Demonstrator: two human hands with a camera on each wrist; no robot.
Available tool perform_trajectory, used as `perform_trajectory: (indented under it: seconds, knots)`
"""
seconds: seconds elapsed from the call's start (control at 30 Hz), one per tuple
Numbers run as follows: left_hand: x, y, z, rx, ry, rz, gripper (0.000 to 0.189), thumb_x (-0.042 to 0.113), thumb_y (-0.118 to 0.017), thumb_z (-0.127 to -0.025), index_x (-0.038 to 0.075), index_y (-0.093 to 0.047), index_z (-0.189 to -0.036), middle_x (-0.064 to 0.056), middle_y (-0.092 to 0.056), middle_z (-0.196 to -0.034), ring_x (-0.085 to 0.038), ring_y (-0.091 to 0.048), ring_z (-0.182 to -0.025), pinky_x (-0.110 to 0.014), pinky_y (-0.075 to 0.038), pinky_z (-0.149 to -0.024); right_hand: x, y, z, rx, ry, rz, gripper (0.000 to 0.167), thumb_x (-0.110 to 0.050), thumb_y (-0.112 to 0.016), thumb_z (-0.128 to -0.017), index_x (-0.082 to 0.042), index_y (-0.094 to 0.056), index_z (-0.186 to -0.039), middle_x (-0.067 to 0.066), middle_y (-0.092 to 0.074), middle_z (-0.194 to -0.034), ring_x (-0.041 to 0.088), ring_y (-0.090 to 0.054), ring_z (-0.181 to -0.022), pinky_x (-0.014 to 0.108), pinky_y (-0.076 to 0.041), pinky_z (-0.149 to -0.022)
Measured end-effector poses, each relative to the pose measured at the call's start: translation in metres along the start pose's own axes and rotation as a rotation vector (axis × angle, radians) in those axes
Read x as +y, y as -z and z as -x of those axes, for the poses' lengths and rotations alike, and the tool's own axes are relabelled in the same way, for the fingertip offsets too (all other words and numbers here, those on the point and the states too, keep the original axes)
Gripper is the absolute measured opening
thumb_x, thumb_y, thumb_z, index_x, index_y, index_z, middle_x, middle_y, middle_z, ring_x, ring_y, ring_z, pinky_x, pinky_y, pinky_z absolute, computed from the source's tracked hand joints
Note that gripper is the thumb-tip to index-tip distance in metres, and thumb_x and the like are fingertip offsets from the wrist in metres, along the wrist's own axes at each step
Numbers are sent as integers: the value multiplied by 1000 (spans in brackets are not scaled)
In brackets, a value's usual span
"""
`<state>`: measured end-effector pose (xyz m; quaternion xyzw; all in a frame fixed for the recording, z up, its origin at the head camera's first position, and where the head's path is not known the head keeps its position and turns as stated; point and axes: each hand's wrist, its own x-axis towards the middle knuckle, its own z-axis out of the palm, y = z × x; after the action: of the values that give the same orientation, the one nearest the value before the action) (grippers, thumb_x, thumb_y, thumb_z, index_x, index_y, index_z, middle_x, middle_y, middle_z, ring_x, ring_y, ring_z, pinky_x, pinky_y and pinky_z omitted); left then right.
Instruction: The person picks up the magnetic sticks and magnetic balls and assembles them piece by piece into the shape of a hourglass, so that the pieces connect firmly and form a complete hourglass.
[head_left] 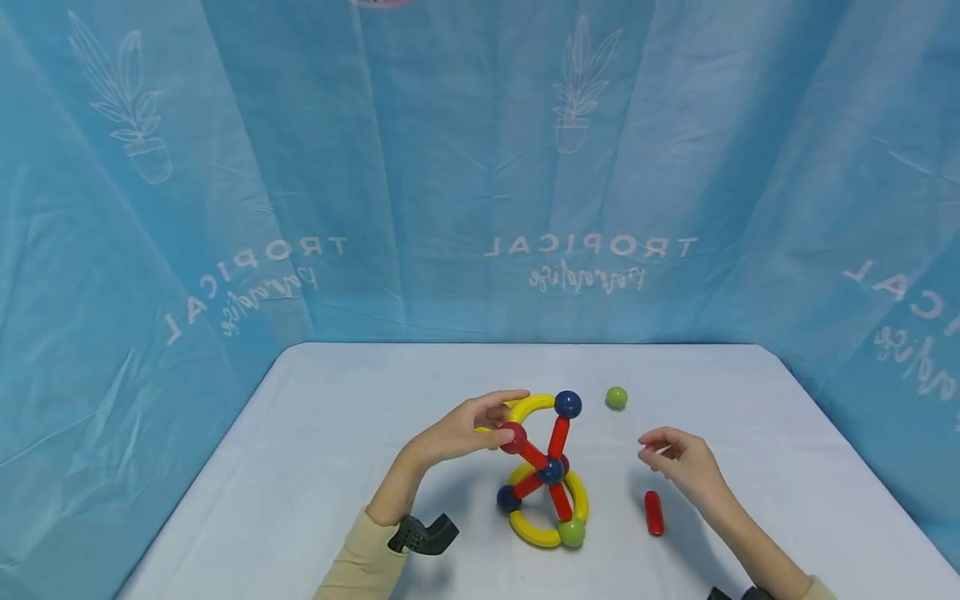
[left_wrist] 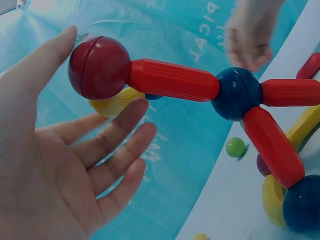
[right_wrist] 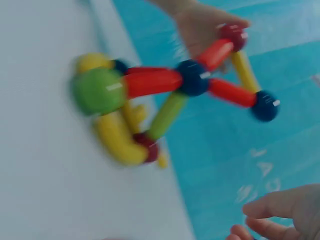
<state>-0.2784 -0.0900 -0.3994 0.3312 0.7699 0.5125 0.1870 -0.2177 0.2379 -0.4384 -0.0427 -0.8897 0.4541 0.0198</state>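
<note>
A ball-and-rod building model (head_left: 551, 471) stands on the table, with red rods, a green rod, yellow curved rods and coloured balls. My left hand (head_left: 468, 429) holds its upper left part. The thumb touches the dark red ball (left_wrist: 100, 67), and the fingers reach behind by a yellow curved rod (left_wrist: 117, 102). Part of the index finger is hidden in the left wrist view. To the right of the model, my right hand (head_left: 684, 462) hovers with fingers loosely bent and nothing visible between them. Below it on the table lies a loose red rod (head_left: 654, 513).
A loose light green ball (head_left: 617, 397) sits on the white table (head_left: 360, 375), behind the model and to its right. A blue printed curtain (head_left: 450, 167) rises along the table's back and sides.
</note>
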Motion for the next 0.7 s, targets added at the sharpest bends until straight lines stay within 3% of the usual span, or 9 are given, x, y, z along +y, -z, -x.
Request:
perform_trajectory:
  seconds: [0.17, 0.27, 0.37, 0.5, 0.7]
  knots:
    - [-3, 0, 1, -22, -61, 40, 62, 25, -61, -91, 15, -35, -147, -18, -60, -124, -29, -60, -113, -37, -52, -91, 34, -14, 17, -31, -54, 107, 29, -10, -75, -77, 1, -66, -101, 3, -61, -81, 10, -54, -63, 22, -43, -54]
    - [-5, 1, 0, -27, -102, 33, 61, 26, -62, -91, 11, -38, -145, -17, -60, -128, -29, -58, -118, -43, -48, -98, 41, -19, 23, -31, -59, 137, 35, -12, -79, -72, 0, -65, -101, 3, -62, -82, 11, -54, -66, 22, -43, -54]
    - [-8, 2, -1, -25, -121, 36, 60, 27, -62, -90, 9, -40, -144, -18, -60, -128, -29, -56, -117, -44, -50, -94, 41, -21, 26, -14, -52, 143, 39, -10, -81, -69, 1, -65, -103, 5, -64, -83, 11, -54, -67, 22, -44, -54]
    - [-10, 3, -2, -23, -116, 54, 60, 28, -61, -90, 10, -41, -143, -19, -60, -127, -30, -56, -113, -44, -55, -82, 36, -23, 25, -13, -39, 79, 37, -3, -77, -70, 3, -65, -105, 8, -66, -84, 10, -57, -64, 23, -47, -49]
    - [-10, 2, -2, -16, -108, 56, 60, 28, -63, -89, 11, -42, -143, -18, -59, -128, -29, -56, -113, -40, -55, -82, 10, -27, 20, 56, -35, -83, 34, 1, -72, -74, 3, -65, -107, 15, -67, -97, 10, -63, -73, 19, -52, -62]
